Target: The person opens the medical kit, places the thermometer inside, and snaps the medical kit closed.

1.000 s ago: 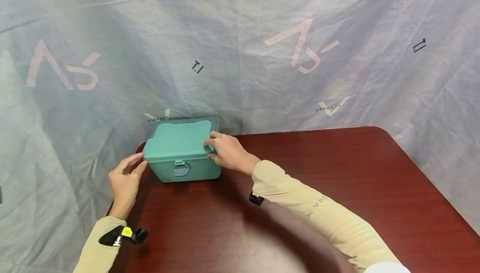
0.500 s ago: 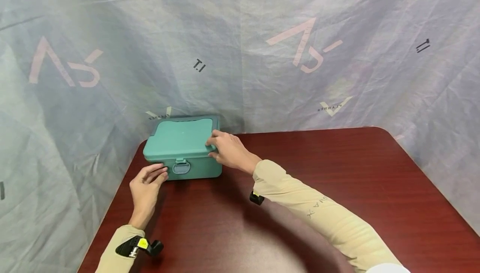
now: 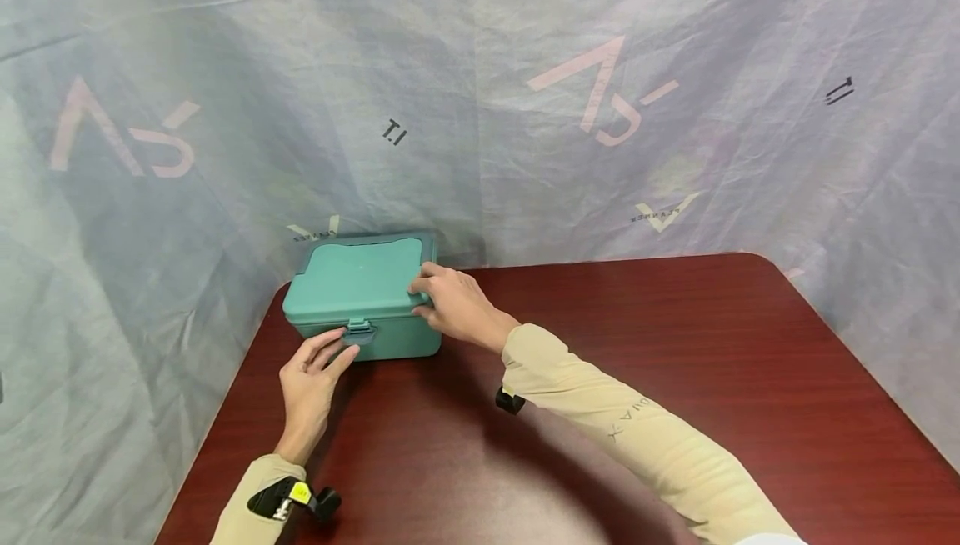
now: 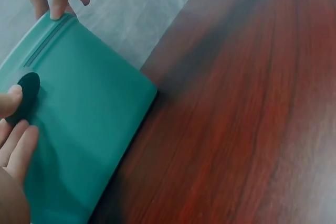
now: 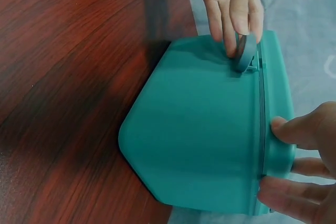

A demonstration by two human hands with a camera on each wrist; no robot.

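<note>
A teal lidded box [image 3: 375, 347] stands at the table's back left corner, its lid [image 3: 360, 274] down. On its front face is a ring-shaped latch [image 3: 361, 327]. My left hand [image 3: 309, 387] pinches that latch between thumb and fingers; in the right wrist view the ring [image 5: 244, 53] is swung outward from the box. With my right hand [image 3: 463, 309] I grip the lid's front right corner. Seen from the right wrist, one digit lies on the lid rim [image 5: 282, 153] and other fingers are around the box's corner. The box's inside is hidden.
The dark red wooden table [image 3: 637, 378] reaches to the right and toward me. A grey printed cloth [image 3: 480, 112] hangs behind the table and along its left side, close behind the box. Black wrist cameras [image 3: 324, 503] sit at both cuffs.
My left hand has moved right, from the box's front left corner along its front to the latch, and now pinches it. The ring has tilted outward. My right hand has stayed at the lid's corner.
</note>
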